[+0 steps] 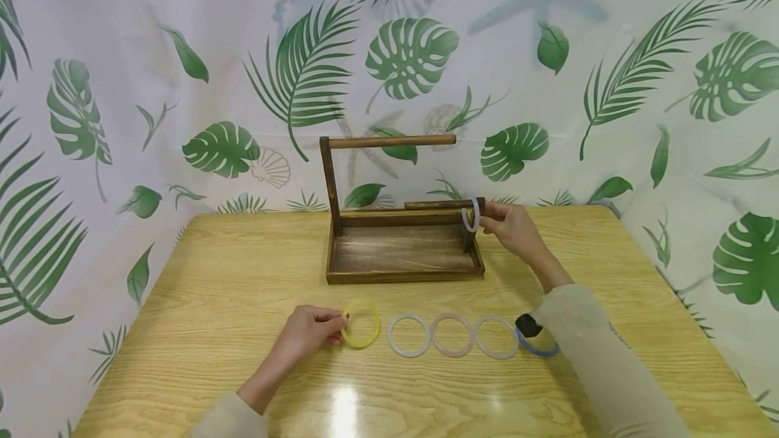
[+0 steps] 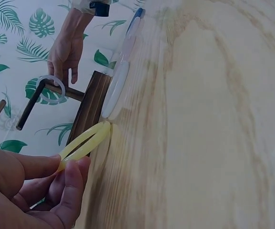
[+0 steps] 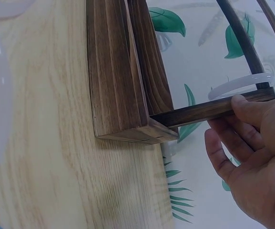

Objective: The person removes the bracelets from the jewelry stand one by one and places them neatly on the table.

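Observation:
My left hand (image 1: pixel 312 327) pinches a yellow ring (image 1: pixel 378 331) between thumb and fingers, its far edge down at the tabletop in the left wrist view. A dark wooden stand (image 1: pixel 402 277) has a tray base and two bars at different heights. Around the lower bar, close to its post (image 3: pixel 199 113), hangs a translucent whitish ring (image 3: pixel 237 86). My right hand (image 1: pixel 514 228) is at that short post, thumb on one side and fingers on the other, right beside the ring.
Along the table (image 1: pixel 243 255), right of the yellow ring, lie a white ring (image 1: pixel 391 336), a pinkish ring (image 1: pixel 434 336), another pale ring (image 1: pixel 479 340) and a blue ring (image 1: pixel 541 353) partly under my right sleeve (image 1: pixel 602 357). The upper bar (image 1: pixel 389 142) reaches rightward from the tall post. A leaf-printed cloth (image 1: pixel 243 53) hangs behind.

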`<state>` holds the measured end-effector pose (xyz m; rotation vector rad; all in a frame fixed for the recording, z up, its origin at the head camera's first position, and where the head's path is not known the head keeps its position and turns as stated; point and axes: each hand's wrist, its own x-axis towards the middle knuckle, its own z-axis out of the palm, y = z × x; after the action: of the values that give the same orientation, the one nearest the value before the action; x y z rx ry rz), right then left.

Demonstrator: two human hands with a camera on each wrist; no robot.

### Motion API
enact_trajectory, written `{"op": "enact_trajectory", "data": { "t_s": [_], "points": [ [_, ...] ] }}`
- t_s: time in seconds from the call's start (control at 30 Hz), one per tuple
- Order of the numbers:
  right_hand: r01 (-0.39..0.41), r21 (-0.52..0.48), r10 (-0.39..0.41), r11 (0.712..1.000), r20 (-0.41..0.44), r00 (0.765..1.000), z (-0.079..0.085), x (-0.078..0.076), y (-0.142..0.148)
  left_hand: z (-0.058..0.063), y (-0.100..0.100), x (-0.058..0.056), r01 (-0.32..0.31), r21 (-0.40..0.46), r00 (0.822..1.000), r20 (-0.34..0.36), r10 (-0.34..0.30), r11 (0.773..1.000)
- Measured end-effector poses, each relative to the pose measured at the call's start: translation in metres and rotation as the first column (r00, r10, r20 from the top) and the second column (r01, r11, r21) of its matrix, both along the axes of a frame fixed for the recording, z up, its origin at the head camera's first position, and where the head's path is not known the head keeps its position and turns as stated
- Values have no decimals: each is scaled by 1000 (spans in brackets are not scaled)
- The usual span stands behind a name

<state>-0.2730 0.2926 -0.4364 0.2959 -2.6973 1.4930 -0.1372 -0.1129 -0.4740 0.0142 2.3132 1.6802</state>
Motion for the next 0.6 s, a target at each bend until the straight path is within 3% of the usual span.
{"op": "enact_trajectory", "data": {
  "t_s": [0.3,0.6],
  "points": [
    [-2,-2,2,1000,-4,1000,-1,0,0,-4,2,-2,5,76,999,34,-7,997],
    [2,13,-2,1000,-6,1000,0,2,0,-7,3,-4,-20,96,997,70,13,995]
  ]
}}
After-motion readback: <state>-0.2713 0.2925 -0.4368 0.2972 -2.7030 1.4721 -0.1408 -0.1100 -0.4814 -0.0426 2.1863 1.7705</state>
